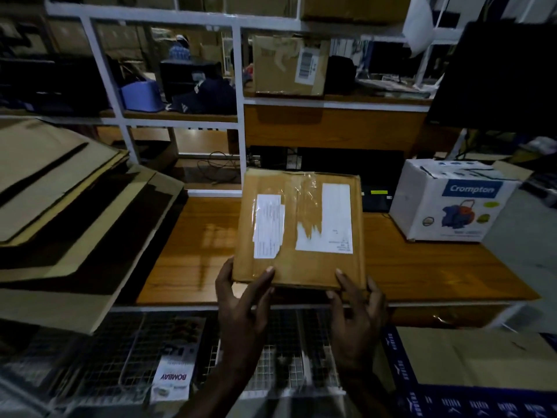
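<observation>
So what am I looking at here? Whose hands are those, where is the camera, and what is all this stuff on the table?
No machine here: these are a person's two bare hands, filmed by one wide-angle camera worn on the head, which looks forward and down. The left hand and the right hand grip the near edge of a flat cardboard parcel, which bears white labels and clear tape. Beneath it is a wooden table. On the table's right side stands a white Crompton box. To the left lies a stack of flattened cardboard, and nearer the person is a wire basket.
</observation>
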A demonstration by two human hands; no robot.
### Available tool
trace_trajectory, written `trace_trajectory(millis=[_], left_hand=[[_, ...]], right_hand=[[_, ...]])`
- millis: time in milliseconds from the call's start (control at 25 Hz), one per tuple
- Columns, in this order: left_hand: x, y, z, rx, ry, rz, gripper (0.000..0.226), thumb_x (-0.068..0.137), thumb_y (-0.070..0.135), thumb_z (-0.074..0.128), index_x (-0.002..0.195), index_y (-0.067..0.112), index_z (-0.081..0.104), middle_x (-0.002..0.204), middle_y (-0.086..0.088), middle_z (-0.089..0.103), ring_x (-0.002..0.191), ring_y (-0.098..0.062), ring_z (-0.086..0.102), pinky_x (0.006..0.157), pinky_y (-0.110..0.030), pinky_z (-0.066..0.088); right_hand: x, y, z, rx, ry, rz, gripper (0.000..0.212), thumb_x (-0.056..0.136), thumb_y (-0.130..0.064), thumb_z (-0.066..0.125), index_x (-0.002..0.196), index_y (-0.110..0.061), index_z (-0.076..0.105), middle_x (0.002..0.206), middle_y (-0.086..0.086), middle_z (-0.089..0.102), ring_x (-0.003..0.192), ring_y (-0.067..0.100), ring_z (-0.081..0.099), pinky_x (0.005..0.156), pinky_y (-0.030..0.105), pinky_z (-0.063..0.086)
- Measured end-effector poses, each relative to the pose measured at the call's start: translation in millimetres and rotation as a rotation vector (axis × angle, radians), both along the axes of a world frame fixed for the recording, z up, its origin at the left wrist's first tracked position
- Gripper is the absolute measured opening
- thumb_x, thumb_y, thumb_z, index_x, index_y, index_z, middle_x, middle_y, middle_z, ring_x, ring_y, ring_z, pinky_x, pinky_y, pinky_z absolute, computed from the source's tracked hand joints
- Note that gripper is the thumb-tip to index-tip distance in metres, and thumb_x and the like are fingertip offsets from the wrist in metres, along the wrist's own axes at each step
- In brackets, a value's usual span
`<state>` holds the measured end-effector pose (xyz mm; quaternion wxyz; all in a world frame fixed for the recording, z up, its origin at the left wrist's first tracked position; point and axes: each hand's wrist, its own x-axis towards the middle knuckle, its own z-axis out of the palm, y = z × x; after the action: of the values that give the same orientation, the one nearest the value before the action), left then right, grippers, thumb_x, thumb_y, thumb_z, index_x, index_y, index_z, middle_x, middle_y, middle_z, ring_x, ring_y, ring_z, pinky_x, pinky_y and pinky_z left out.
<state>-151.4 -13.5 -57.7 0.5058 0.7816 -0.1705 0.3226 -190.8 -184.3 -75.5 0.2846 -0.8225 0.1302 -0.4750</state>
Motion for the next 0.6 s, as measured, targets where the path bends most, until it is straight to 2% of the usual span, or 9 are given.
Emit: trace_trajectory(millis=[80, 160, 200, 240, 320, 360, 440, 600], left_hand=[[21, -6, 16, -0.006, 0.004, -0.004, 0.037, 0.083, 0.007, 0.074, 0.115, 0.026, 0.071, 0.151, -0.006, 0.029, 0.141, -0.019, 0.032, 0.108, -0.017, 0.035], [39, -11, 21, -0.015, -0.012, -0.014, 0.038, 0.085, 0.009, 0.074, 0.117, 0.027, 0.070, 0.151, -0.007, 0.030, 0.139, -0.025, 0.035, 0.105, -0.037, 0.045], [47, -15, 23, -0.005, -0.033, -0.010, 0.037, 0.086, 0.011, 0.074, 0.119, 0.028, 0.069, 0.151, -0.009, 0.030, 0.139, -0.027, 0.036, 0.101, -0.043, 0.048], [56, -19, 24, 0.011, -0.050, -0.005, 0.036, 0.088, 0.014, 0.073, 0.121, 0.029, 0.068, 0.152, -0.010, 0.030, 0.139, -0.028, 0.036, 0.098, -0.045, 0.050], [75, -28, 27, 0.043, -0.066, 0.018, 0.038, 0.090, 0.019, 0.068, 0.126, 0.031, 0.063, 0.154, -0.010, 0.027, 0.139, -0.029, 0.037, 0.095, -0.047, 0.052], [86, -33, 27, 0.043, -0.061, 0.025, 0.040, 0.090, 0.020, 0.066, 0.128, 0.033, 0.061, 0.155, -0.009, 0.025, 0.139, -0.030, 0.037, 0.096, -0.047, 0.052], [105, -41, 27, 0.039, -0.049, 0.032, 0.042, 0.091, 0.021, 0.064, 0.131, 0.035, 0.058, 0.155, -0.009, 0.023, 0.140, -0.030, 0.035, 0.099, -0.046, 0.051], [143, -58, 30, 0.057, -0.061, 0.096, 0.043, 0.092, 0.023, 0.063, 0.132, 0.036, 0.055, 0.152, -0.014, 0.027, 0.140, -0.027, 0.032, 0.104, -0.035, 0.045]], right_hand=[[22, -6, 17, 0.129, 0.017, 0.040, 0.033, 0.089, -0.043, 0.055, 0.122, -0.045, 0.056, 0.136, 0.009, 0.043, 0.120, 0.037, 0.047, 0.088, 0.057, 0.049], [40, -10, 27, 0.210, -0.019, 0.115, 0.030, 0.090, -0.044, 0.054, 0.120, -0.045, 0.056, 0.141, 0.006, 0.038, 0.126, 0.036, 0.044, 0.090, 0.054, 0.051], [48, -13, 29, 0.219, -0.059, 0.153, 0.029, 0.090, -0.043, 0.054, 0.119, -0.043, 0.056, 0.142, 0.006, 0.036, 0.127, 0.036, 0.044, 0.092, 0.047, 0.052], [57, -16, 32, 0.216, -0.102, 0.186, 0.029, 0.091, -0.041, 0.054, 0.120, -0.041, 0.055, 0.143, 0.008, 0.035, 0.127, 0.034, 0.045, 0.094, 0.033, 0.051], [77, -26, 38, 0.203, -0.151, 0.235, 0.030, 0.091, -0.036, 0.056, 0.122, -0.035, 0.054, 0.142, 0.012, 0.034, 0.125, 0.024, 0.045, 0.091, 0.005, 0.041], [89, -31, 39, 0.204, -0.158, 0.253, 0.032, 0.091, -0.034, 0.056, 0.123, -0.032, 0.054, 0.143, 0.013, 0.034, 0.125, 0.019, 0.044, 0.089, 0.000, 0.038], [108, -39, 38, 0.201, -0.149, 0.287, 0.036, 0.090, -0.034, 0.058, 0.125, -0.032, 0.052, 0.144, 0.011, 0.031, 0.127, 0.010, 0.038, 0.087, -0.002, 0.037], [146, -60, 35, 0.193, -0.122, 0.314, 0.045, 0.089, -0.038, 0.059, 0.132, -0.032, 0.047, 0.143, 0.010, 0.030, 0.129, 0.007, 0.035, 0.078, -0.003, 0.039]])
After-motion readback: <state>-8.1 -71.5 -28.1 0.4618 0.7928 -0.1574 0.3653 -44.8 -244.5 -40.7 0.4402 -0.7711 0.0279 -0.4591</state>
